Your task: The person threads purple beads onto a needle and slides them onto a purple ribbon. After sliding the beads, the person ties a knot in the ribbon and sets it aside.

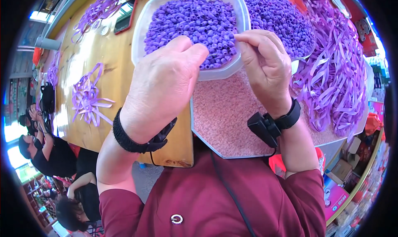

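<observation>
My left hand (166, 79) is closed, its thumb and forefinger pressed together above a translucent plastic tub (215, 74). A thin pale line shows at its fingertips, but what they hold is too small to make out. My right hand (267, 63) pinches at the tub's right rim, thumb against forefinger; purple shows by the tips, and I cannot tell whether a bead is between them. Small purple beads (190, 23) fill the tub. To the right, a second container holds more purple beads (277, 23).
Lilac ribbons (331, 71) lie in a long heap at right; smaller ribbon bunches (89, 97) rest on the wooden table (124, 63) at left, near a phone (125, 16). A pink speckled board (232, 116) lies under the tub. Other people in black (58, 156) are at far left.
</observation>
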### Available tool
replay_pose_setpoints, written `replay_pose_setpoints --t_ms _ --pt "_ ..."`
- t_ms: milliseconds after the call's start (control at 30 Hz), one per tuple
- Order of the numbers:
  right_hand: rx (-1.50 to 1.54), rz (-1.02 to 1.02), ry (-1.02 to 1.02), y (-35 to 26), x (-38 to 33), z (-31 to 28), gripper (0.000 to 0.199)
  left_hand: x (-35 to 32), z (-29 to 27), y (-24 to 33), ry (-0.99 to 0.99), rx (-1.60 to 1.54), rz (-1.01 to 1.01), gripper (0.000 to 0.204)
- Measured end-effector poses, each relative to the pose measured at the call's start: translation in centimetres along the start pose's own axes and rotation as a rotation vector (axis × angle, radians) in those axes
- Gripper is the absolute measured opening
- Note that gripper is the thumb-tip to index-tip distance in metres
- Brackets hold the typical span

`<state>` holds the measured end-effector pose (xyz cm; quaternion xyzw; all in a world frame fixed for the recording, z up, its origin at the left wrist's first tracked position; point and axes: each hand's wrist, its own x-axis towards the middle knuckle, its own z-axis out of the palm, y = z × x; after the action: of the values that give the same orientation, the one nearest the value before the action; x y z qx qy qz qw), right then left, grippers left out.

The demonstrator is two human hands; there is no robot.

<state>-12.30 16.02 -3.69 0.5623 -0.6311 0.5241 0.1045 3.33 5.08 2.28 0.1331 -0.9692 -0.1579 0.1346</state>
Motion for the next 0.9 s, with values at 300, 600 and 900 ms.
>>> replay_pose_setpoints --t_ms 300,600,900 --pt "0.018 -0.044 0.030 0.8 0.0 0.2 0.010 2.2 1.0 -0.5 -0.111 0.057 -0.036 0.012" --pt "0.021 -0.062 0.043 1.0 -0.1 0.3 0.011 2.5 1.7 -0.5 -0.075 0.054 -0.032 0.014" --pt "0.029 -0.034 0.046 0.7 -0.1 0.1 0.012 2.9 3.2 -1.0 0.058 0.049 0.041 0.024"
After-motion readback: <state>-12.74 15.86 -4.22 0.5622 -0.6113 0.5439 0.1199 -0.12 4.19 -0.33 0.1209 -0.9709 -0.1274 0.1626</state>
